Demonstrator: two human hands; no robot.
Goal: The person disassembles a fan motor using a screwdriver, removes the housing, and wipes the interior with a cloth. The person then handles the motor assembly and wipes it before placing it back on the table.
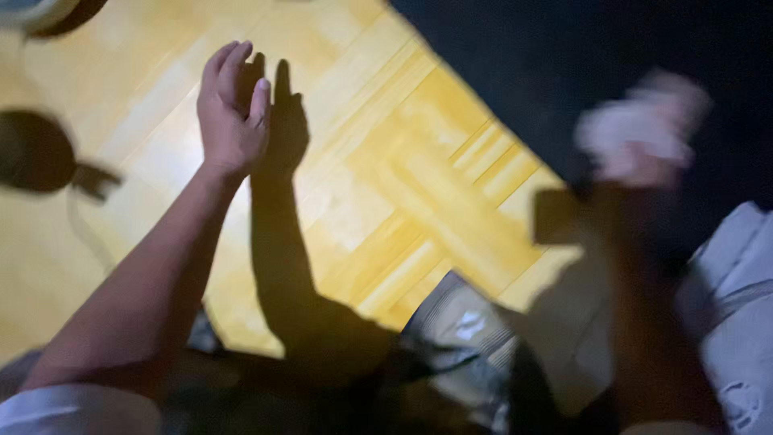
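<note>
The left hand (232, 113) is held out over a yellow wooden parquet floor (403, 177), with the palm turned inward and the fingers extended and kept close together; nothing is gripped in it. Its dark shadow (282, 129) is cast on the boards just beside it, and the bare forearm runs down toward the lower left corner.

The right hand (644, 129) is seen at the upper right, raised in front of a very dark area (564, 48) that borders the floor. It is heavily blurred, and a pale, whitish, crumpled-looking thing (632, 133) appears to be closed in it, but what that thing is cannot be told, nor exactly how the fingers are set around it.

A dark rounded object with a thin cord (36, 153) is seen on the floor at the left edge, well apart from the left hand. Grey patterned fabric (467, 322) is seen along the bottom, between the two arms.
</note>
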